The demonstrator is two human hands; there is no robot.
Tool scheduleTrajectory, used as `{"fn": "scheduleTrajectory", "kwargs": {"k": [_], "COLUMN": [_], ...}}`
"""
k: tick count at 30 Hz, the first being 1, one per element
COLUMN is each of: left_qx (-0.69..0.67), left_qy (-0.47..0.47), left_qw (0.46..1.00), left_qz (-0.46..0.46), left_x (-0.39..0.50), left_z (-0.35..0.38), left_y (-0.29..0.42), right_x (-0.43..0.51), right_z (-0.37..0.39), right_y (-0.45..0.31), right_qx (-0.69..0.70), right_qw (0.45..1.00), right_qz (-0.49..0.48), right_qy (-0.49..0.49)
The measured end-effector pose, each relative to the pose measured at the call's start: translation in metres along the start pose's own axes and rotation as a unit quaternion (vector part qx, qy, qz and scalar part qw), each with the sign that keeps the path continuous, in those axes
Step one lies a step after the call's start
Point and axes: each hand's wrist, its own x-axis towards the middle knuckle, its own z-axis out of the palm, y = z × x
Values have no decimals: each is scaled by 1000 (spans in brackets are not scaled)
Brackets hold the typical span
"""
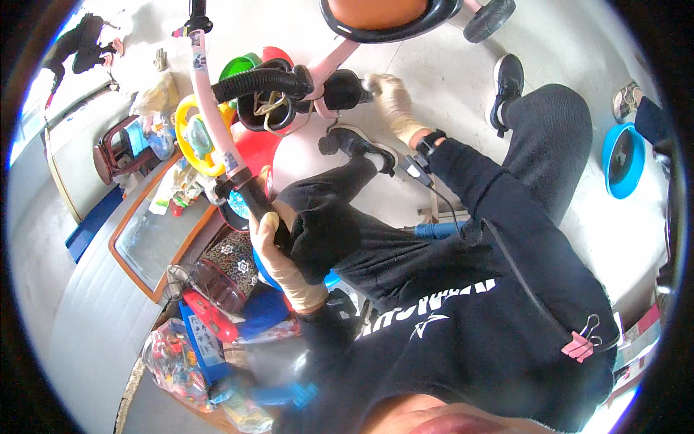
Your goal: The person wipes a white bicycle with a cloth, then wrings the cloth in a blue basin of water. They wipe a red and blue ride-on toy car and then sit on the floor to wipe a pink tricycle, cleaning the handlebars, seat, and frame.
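A pink child's tricycle stands before me, with a long pink handlebar tube (201,92), black grips and an orange seat (378,12). My gloved left hand (279,260) is closed around the black rubber grip (259,202) at the near end of the handlebar. My right hand (391,102), also gloved, is at a black part, perhaps a pedal (342,90), beside the pink frame; its fingers hold something light-coloured against that part, too small to identify. A ribbed black tube (260,84) runs between handlebar and frame. A black watch-like band is on my right wrist.
Red and yellow plastic toys, including a yellow ring (180,127), lie left of the tricycle. A wood-framed glass panel (162,238), a bag of small toys (173,361) and a red plastic item (211,316) are nearer. A blue basin (640,160) stands right, by another person's foot (626,102).
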Motion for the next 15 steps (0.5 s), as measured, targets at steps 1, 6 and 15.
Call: {"fn": "scheduleTrajectory", "kwargs": {"k": [1,6,15], "left_qx": [4,30,12], "left_qy": [-14,24,-26], "left_qw": [1000,999,1000], "left_qz": [-6,6,9], "left_x": [-1,-7,-5], "left_z": [-1,6,11], "left_y": [-1,-6,-1], "right_x": [-4,-2,29], "right_z": [-4,37,49], "right_y": [-8,-56,-63], "right_qx": [-123,-143,-162], "right_qw": [984,889,940], "right_qz": [-111,-432,-297], "right_qy": [63,57,52]}}
